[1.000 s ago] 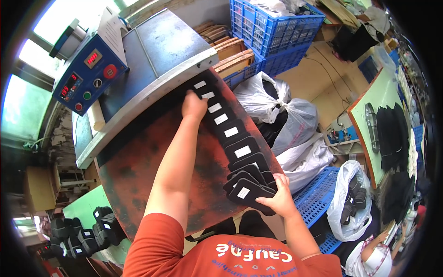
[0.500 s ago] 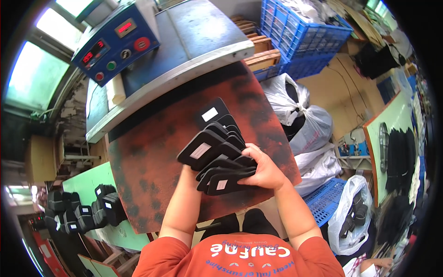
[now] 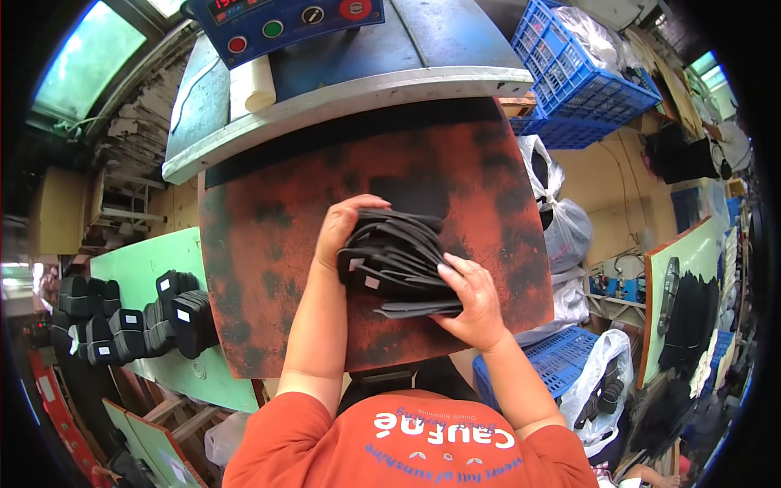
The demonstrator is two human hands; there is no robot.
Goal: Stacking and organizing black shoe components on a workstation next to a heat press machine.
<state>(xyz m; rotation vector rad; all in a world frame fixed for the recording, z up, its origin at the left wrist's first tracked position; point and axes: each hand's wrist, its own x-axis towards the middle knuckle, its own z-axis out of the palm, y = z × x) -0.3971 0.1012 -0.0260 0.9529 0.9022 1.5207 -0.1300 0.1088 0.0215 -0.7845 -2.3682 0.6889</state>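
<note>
Between my hands is a thick stack of flat black padded pieces (image 3: 399, 252) with rounded corners, a white label showing on a near piece. The pieces stand partly on edge, their edges packed close, above the red, black-blotched board (image 3: 268, 276). My left hand (image 3: 343, 229) is closed on the stack's left end, fingers over its far corner. On the right end my right hand (image 3: 473, 302) grips with the thumb near the lowest pieces, which jut out toward me. A further dark flat shape lies on the board beyond the stack.
Beyond the board is a metal-edged machine bed (image 3: 350, 89) with a blue control box (image 3: 285, 24). Piles of similar black pieces (image 3: 194, 321) sit on a green side table (image 3: 195, 268) at left. Blue crates (image 3: 582, 77) and plastic bags (image 3: 565, 232) stand at right.
The fanned-out pieces are now gathered closer and turned more on edge. My left hand has come up from beneath them to their far left end. The whole view has shifted.
</note>
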